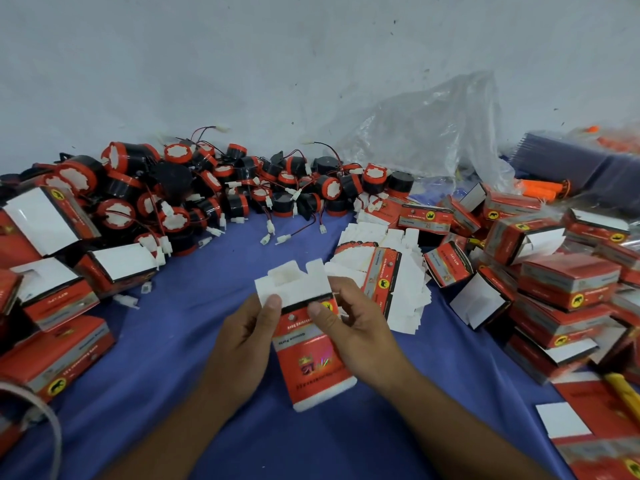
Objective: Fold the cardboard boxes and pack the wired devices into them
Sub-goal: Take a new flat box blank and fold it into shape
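Overhead, a grey wall [242, 64], chalky and flecked with dark marks, fills the far half of the view. Below it spreads the surface [194, 358], covered in a smooth blue cloth with soft creases.

Along the foot of the wall lies a heap of wired devices [194, 192]: short black drums with red rims and white scalloped faces, trailing thin red and black wires that end in small white plugs [282, 239]. To the right of the heap a crumpled clear plastic bag [426, 133] slumps against the wall, glossy and wrinkled.

Folded boxes [568, 289] of shiny red card with a silver band and a round yellow badge are piled at the right, several with white flaps standing open. More of the same boxes [52, 351] sit at the left edge, also with white flaps raised.

Between the piles, just beyond the hands, a fanned stack of unfolded cartons [384, 271] lies on the cloth, white notched tabs showing along its edges.

In the middle, held above the cloth, is one flat box [308, 348], red and glossy with white tabs at both ends. The left hand [242, 337] pinches its upper left corner, thumb pressed on the white flap. The right hand [353, 323] grips the upper right edge, thumb on the black strip, fingers curled behind.
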### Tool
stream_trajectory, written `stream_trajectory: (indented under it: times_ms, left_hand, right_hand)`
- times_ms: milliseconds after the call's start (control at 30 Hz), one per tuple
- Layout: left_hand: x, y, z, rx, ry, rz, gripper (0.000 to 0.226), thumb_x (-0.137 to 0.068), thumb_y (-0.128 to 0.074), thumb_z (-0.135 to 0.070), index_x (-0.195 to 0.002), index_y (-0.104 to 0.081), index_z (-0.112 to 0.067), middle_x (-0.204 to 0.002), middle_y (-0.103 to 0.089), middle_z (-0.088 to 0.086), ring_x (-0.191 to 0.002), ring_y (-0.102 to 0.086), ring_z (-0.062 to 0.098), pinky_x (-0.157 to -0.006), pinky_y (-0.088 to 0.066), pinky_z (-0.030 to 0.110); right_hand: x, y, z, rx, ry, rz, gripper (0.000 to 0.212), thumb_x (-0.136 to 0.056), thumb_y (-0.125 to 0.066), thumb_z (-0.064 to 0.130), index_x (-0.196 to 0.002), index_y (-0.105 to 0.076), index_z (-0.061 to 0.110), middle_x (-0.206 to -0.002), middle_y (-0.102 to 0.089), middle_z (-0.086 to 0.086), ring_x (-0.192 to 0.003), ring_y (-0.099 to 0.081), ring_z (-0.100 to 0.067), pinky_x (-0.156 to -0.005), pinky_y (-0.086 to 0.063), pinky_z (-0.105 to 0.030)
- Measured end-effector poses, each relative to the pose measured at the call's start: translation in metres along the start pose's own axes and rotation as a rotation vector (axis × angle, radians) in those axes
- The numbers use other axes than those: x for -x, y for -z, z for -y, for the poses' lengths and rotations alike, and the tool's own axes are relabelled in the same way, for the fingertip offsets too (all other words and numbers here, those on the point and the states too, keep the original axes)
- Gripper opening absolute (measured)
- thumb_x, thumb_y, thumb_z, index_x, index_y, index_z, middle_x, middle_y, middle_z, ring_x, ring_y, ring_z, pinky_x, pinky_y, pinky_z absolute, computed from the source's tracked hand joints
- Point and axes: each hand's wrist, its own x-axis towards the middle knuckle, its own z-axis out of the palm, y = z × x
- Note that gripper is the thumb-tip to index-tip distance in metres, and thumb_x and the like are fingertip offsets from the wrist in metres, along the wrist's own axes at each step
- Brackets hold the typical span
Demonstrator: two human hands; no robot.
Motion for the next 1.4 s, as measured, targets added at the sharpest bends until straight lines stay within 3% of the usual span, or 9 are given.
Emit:
stream_trajectory:
  times_ms: [133, 333, 533, 667, 800, 900, 1033, 1167, 1400]
  left_hand:
    - [0.008, -0.010, -0.008, -0.051, -0.105, -0.057, 0.041, -0.092, -0.043, -0.060, -0.105, -0.067, -0.030, -0.096, -0.074, -0.004, -0.083, -0.072, 0.012, -0.063, -0.053, 0.015]
    - [0.016, -0.017, -0.014, -0.105, -0.285, -0.100, 0.032, -0.093, -0.048, -0.039, -0.124, -0.056, -0.037, -0.115, -0.066, -0.020, -0.100, -0.066, 0.003, -0.073, -0.052, 0.011]
    - [0.015, -0.020, -0.010, 0.118, -0.051, -0.123, 0.027, -0.097, -0.046, -0.038, -0.101, -0.073, -0.033, -0.098, -0.075, 0.000, -0.083, -0.072, 0.014, -0.064, -0.054, 0.018]
    - [0.010, -0.023, -0.014, 0.187, 0.017, -0.216, 0.029, -0.099, -0.055, -0.016, -0.120, -0.053, -0.036, -0.106, -0.071, -0.008, -0.083, -0.073, 0.014, -0.059, -0.055, 0.019]
    - [0.017, -0.024, -0.023, -0.213, -0.157, -0.303, 0.029, -0.089, -0.058, -0.049, -0.117, -0.054, -0.041, -0.112, -0.065, -0.025, -0.102, -0.064, -0.002, -0.079, -0.052, 0.014]
    - [0.027, -0.037, -0.022, -0.433, -0.269, -0.267, 0.063, -0.082, -0.065, -0.044, -0.139, -0.046, -0.027, -0.140, -0.047, -0.022, -0.124, -0.041, -0.018, -0.092, -0.034, -0.003]
    - [0.026, -0.035, -0.024, -0.512, -0.367, -0.223, 0.083, -0.076, -0.067, -0.047, -0.146, -0.035, -0.017, -0.152, -0.042, 0.003, -0.136, -0.040, 0.008, -0.102, -0.033, 0.005]
    - [0.027, -0.031, -0.027, -0.453, -0.323, -0.225, 0.086, -0.069, -0.065, -0.060, -0.144, -0.038, -0.029, -0.148, -0.046, -0.003, -0.129, -0.050, 0.011, -0.097, -0.046, 0.017]
    - [0.021, -0.030, -0.022, -0.564, -0.566, -0.196, 0.078, -0.069, -0.075, -0.042, -0.132, -0.047, -0.003, -0.143, -0.048, 0.013, -0.134, -0.048, 0.022, -0.106, -0.037, 0.014]
  right_hand:
    - [0.003, -0.010, 0.005, 0.041, 0.026, -0.034, 0.020, -0.102, -0.047, 0.044, -0.092, -0.063, 0.048, -0.097, -0.063, 0.009, -0.094, -0.068, -0.012, -0.079, -0.054, -0.025]
    - [0.005, -0.005, 0.006, -0.133, -0.039, -0.029, 0.011, -0.096, -0.051, 0.039, -0.103, -0.058, 0.036, -0.095, -0.070, 0.005, -0.086, -0.071, -0.013, -0.072, -0.056, -0.026]
    - [0.002, -0.005, 0.006, -0.240, -0.120, -0.066, 0.026, -0.088, -0.053, 0.021, -0.103, -0.058, 0.042, -0.099, -0.070, 0.006, -0.087, -0.071, -0.013, -0.070, -0.056, -0.026]
    - [0.003, -0.004, 0.010, -0.217, -0.132, -0.053, 0.041, -0.096, -0.051, 0.006, -0.112, -0.063, 0.043, -0.100, -0.072, 0.014, -0.085, -0.071, -0.007, -0.066, -0.055, -0.020]
    - [0.003, -0.008, 0.013, -0.014, 0.022, -0.246, 0.031, -0.093, -0.057, 0.014, -0.107, -0.064, 0.041, -0.110, -0.064, 0.015, -0.104, -0.065, -0.008, -0.080, -0.057, -0.026]
    - [0.003, -0.014, 0.017, 0.033, 0.112, -0.365, 0.022, -0.089, -0.060, 0.024, -0.100, -0.062, 0.042, -0.109, -0.059, 0.013, -0.108, -0.061, -0.013, -0.084, -0.055, -0.026]
    - [0.007, -0.021, 0.024, 0.014, 0.150, -0.344, 0.009, -0.086, -0.065, 0.038, -0.094, -0.060, 0.037, -0.105, -0.056, 0.010, -0.103, -0.060, -0.020, -0.086, -0.055, -0.043]
    - [0.012, -0.022, 0.029, -0.081, 0.041, -0.169, 0.030, -0.085, -0.060, 0.057, -0.085, -0.061, 0.026, -0.110, -0.059, 0.006, -0.104, -0.061, -0.020, -0.088, -0.055, -0.049]
    - [0.003, -0.002, 0.032, -0.379, -0.128, -0.058, 0.013, -0.085, -0.066, 0.030, -0.096, -0.059, 0.030, -0.113, -0.071, -0.005, -0.099, -0.067, -0.021, -0.083, -0.057, -0.034]
